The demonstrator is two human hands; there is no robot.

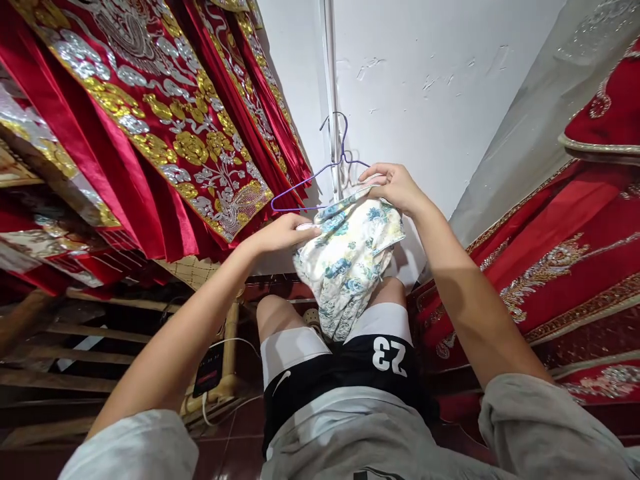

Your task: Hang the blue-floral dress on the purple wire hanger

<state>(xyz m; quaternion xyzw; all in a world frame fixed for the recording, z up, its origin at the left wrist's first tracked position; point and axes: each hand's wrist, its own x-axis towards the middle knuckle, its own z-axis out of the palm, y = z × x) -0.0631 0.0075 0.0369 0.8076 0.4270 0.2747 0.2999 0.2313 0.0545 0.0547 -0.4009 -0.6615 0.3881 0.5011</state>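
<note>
A white garment with blue and yellow flowers (350, 250) hangs in folds in front of my knees. My left hand (290, 233) pinches its left upper edge, thumb on top. At the upper right edge my right hand (395, 187) has its fingers closed on the cloth near the hanger. A purple wire hanger (305, 181) is partly behind the garment; its left arm sticks out bare, and its right end is hidden by the cloth and my right hand. The hook stands up in front of a white vertical pole or pipe on the wall.
Red garments with gold and silver embroidery (195, 133) hang at the left, and more red embroidered cloth (545, 280) hangs at the right. A white wall (420, 80) stands ahead. A phone (209, 370) with a white cable lies on a bamboo seat (230, 387) at lower left.
</note>
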